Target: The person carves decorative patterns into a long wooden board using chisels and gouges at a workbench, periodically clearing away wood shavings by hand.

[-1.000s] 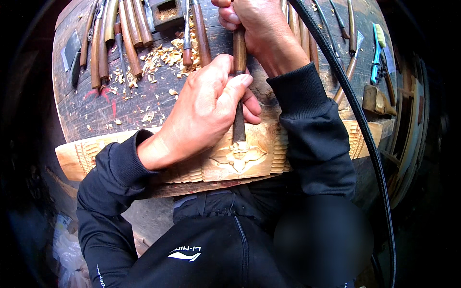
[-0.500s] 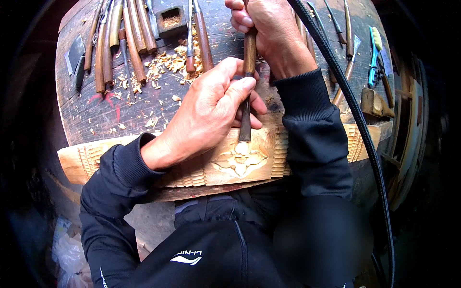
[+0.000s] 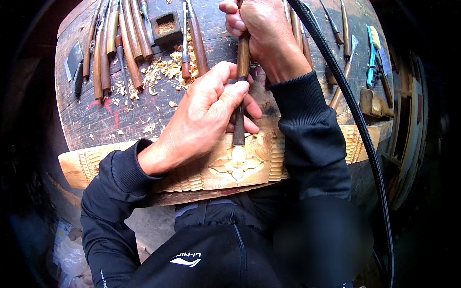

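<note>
A wood-carving gouge [image 3: 243, 57] stands nearly upright in the picture, its dark metal blade pointing toward me. My right hand [image 3: 266, 33] is wrapped round the upper wooden handle. Lower down, my left hand [image 3: 201, 105] closes thumb and fingers about the joint of handle and blade. The blade's end meets the top edge of a carved four-petal flower [image 3: 237, 164] on a pale wooden board [image 3: 216, 182]. Rows of notched carving flank the flower. My left forearm crosses over the board's left part, my right sleeve over its right part.
Several wood-handled chisels [image 3: 127, 43] lie at the back left, beside a square dark box [image 3: 166, 27] and wood shavings [image 3: 165, 69]. A black cable [image 3: 353, 96] hangs across the right side. A blue brush [image 3: 371, 57] and a wooden mallet [image 3: 375, 103] lie far right.
The gouge and both hands have shifted slightly left, along with the view. Its tip stays at the flower's upper petal, and both grips look the same.
</note>
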`<state>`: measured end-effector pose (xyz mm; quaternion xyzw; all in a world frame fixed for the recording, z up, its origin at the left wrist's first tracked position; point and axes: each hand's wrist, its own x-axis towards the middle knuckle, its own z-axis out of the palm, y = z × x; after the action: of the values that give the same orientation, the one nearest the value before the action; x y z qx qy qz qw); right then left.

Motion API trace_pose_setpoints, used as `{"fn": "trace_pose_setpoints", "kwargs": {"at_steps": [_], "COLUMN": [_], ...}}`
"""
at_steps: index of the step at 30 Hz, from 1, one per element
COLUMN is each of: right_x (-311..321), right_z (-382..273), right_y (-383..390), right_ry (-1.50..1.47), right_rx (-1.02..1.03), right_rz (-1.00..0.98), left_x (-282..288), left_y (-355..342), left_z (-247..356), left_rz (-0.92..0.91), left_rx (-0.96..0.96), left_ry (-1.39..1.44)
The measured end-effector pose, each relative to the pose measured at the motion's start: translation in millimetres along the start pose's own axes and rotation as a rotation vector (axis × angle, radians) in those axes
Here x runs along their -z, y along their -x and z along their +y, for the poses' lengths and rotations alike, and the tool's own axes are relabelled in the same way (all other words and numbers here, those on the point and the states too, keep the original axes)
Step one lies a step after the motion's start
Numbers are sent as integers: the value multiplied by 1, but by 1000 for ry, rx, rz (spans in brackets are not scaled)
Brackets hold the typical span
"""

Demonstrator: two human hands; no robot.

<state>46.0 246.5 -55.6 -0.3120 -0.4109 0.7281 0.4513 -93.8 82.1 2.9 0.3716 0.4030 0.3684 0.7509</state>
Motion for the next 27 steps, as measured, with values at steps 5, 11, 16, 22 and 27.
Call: {"fn": "trace_pose_setpoints", "kwargs": {"at_steps": [5,11,16,22,27], "right_x": [-1,-2,-7,-11,-13], "right_z": [0,-4,-2,5,6], "right_y": [5,6,6,3,2], "right_ry": [5,13,28,32,38], "right_rx": [-9,-11,-19,-38,-46], "right_rz": [-14,-28,-46,-68,-75], "left_x": [1,-2,-2,-4,-5], "left_y": [2,1,0,3,4], "left_z": [-4,1,-1,-1,-2], "left_rz": [0,-1,30,74,90], "left_rx": [8,-39,-55,-52,-66], "left_ry": [1,-18,-73,-134,-177]}}
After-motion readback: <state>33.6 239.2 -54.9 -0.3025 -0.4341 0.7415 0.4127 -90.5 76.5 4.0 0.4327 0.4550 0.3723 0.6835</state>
